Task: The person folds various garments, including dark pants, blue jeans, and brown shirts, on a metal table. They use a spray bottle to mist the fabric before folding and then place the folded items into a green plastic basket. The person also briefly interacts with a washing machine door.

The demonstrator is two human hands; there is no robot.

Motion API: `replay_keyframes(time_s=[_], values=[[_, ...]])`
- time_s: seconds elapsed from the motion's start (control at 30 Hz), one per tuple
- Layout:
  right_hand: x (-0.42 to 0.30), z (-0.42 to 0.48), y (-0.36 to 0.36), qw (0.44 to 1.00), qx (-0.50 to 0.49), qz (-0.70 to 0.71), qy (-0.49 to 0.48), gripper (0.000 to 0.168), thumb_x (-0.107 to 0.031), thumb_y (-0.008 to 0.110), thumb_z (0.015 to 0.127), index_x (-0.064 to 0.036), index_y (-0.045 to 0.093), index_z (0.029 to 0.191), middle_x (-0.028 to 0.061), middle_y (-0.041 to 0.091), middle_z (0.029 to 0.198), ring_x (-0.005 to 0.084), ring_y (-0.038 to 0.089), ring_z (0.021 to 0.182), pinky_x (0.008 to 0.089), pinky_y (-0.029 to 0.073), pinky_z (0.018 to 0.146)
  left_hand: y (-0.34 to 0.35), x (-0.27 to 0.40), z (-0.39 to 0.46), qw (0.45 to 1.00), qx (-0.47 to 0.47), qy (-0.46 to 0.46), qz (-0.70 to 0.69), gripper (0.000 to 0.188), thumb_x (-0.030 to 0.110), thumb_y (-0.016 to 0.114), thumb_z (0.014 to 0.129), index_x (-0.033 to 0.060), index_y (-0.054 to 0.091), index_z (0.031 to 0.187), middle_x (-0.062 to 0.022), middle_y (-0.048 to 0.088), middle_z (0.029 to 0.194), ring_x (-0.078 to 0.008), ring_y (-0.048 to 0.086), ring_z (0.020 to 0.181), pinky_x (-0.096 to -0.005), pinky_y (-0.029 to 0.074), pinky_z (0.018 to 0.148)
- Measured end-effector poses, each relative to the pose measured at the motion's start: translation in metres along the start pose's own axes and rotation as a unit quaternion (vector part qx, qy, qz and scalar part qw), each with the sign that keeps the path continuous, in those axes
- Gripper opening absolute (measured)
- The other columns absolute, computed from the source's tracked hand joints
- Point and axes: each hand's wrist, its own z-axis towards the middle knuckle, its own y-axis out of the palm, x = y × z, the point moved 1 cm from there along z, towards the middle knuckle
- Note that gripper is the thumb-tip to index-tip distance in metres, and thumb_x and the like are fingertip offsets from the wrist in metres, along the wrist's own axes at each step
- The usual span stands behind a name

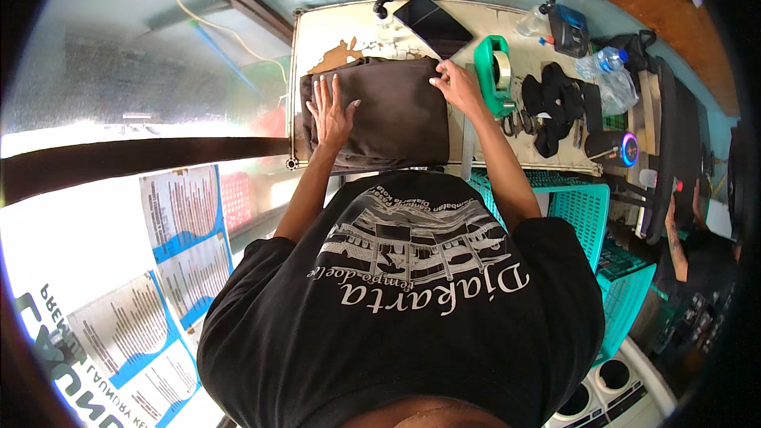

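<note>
Folded dark brown cloth [395, 110] lies on the pale, worn tabletop [333, 27] in front of me. My left hand [330, 108] rests flat on its left part, fingers spread. At the cloth's upper right corner is my right hand [456, 84], with the fingers bent and the thumb at the edge; whether it pinches the fabric I cannot tell. Just right of that hand stands a green tape dispenser [489, 71] with a roll of tape. A dark flat tablet-like object [434, 24] lies beyond the cloth, beside a clear bottle with a black spray or pump head [384, 24].
Scissors [518, 123], black bundled straps or cloth [553, 101], a lit cylindrical speaker [615, 148] and a plastic bottle [603, 62] occupy the table's right side. Teal plastic baskets [585, 214] stand below it. Another person's forearm [676, 249] shows at far right. A glass panel [148, 71] borders the left.
</note>
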Motion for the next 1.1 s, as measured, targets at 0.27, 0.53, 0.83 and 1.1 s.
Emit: replay_keyframes(time_s=[0.27, 0.53, 0.83, 1.1], values=[[-0.021, 0.010, 0.015, 0.997, -0.053, -0.057, 0.000, 0.041, -0.023, 0.072, 0.079, -0.004, 0.055, 0.111, 0.0128, 0.066, 0.080, 0.0300, 0.065, 0.080, 0.0416, 0.049, 0.071, 0.006, -0.012, -0.007, 0.997, -0.047, -0.062, -0.027, 0.074, 0.046, 0.054, 0.089, 0.0101, 0.023, 0.146, -0.0207, 0.016, 0.152, -0.0382, 0.016, 0.140, -0.0725, 0.014, 0.101], [0.015, 0.168, 0.050, 0.928, 0.156, -0.192, -0.277, 0.061, -0.019, 0.082, 0.068, 0.005, 0.053, 0.116, 0.0190, 0.046, 0.130, 0.0344, 0.048, 0.114, 0.0431, 0.042, 0.096, -0.047, -0.052, -0.057, 0.951, 0.167, -0.125, -0.227, 0.034, 0.019, 0.064, 0.079, 0.0062, 0.058, 0.110, -0.0181, 0.058, 0.109, -0.0358, 0.054, 0.102, -0.0432, 0.043, 0.091], [0.015, 0.241, 0.097, 0.970, 0.154, 0.026, -0.186, 0.072, -0.043, 0.071, 0.081, 0.011, 0.043, 0.119, 0.0268, 0.047, 0.122, 0.0387, 0.047, 0.111, 0.0453, 0.040, 0.095, -0.060, -0.085, -0.218, 0.866, 0.118, -0.389, -0.290, 0.032, 0.028, 0.061, 0.087, 0.0004, 0.062, 0.102, -0.0211, 0.064, 0.098, -0.0379, 0.060, 0.095, -0.0437, 0.048, 0.082], [-0.081, 0.192, 0.047, 0.976, 0.081, 0.154, -0.133, 0.076, -0.049, 0.051, 0.093, 0.009, 0.028, 0.136, 0.0236, 0.055, 0.122, 0.0333, 0.054, 0.108, 0.0403, 0.043, 0.090, -0.054, -0.088, -0.243, 0.838, 0.171, -0.421, -0.303, 0.031, 0.027, 0.061, 0.086, -0.0017, 0.063, 0.098, -0.0216, 0.066, 0.095, -0.0384, 0.062, 0.093, -0.0434, 0.049, 0.079]])
